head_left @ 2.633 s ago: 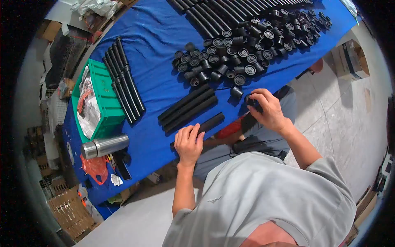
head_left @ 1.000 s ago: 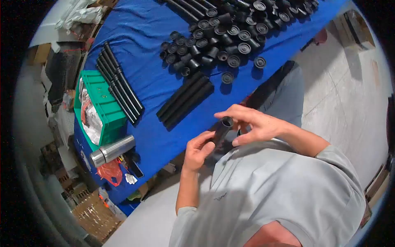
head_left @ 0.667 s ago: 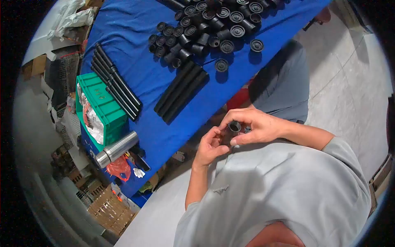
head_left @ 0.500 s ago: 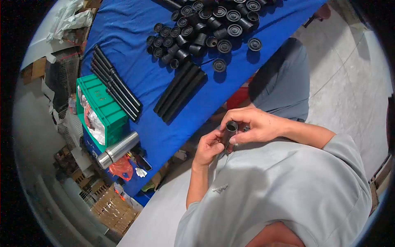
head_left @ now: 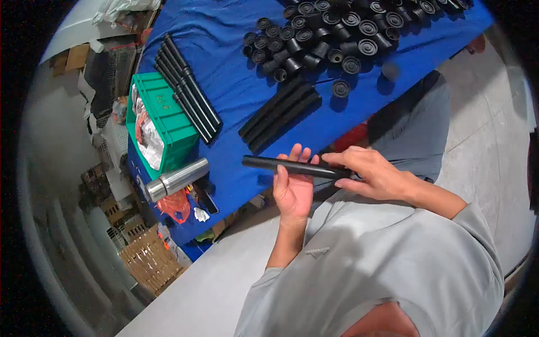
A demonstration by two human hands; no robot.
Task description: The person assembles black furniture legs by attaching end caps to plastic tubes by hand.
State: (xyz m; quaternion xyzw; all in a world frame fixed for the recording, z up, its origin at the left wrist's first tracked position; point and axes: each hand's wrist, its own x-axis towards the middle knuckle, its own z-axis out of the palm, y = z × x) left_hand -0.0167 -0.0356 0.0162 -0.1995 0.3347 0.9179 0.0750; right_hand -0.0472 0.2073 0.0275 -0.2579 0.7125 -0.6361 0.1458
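Both my hands are on a long black tube (head_left: 297, 168), lying nearly level in front of my shirt. My left hand (head_left: 295, 194) has its palm turned up, the thumb over the tube and the fingers behind it. Around the right end, my right hand (head_left: 371, 173) grips between thumb and fingers. Just beyond the tube, a few thick black tubes (head_left: 281, 115) lie side by side on the blue cloth (head_left: 230, 73). Farther back are many short black caps with round ringed ends (head_left: 368, 46).
A green crate (head_left: 174, 106) with white and red bags stands on its side at the left. Several thin black rods (head_left: 188, 92) rest against it. In front are a steel flask (head_left: 177, 178), a red plastic bag (head_left: 175, 206) and a dark phone-like object (head_left: 206, 201).
The tube was upright, its open end facing up, close to my shirt. Now it lies sideways, raised toward the table, and my left hand has opened its palm under it. The view has shifted.
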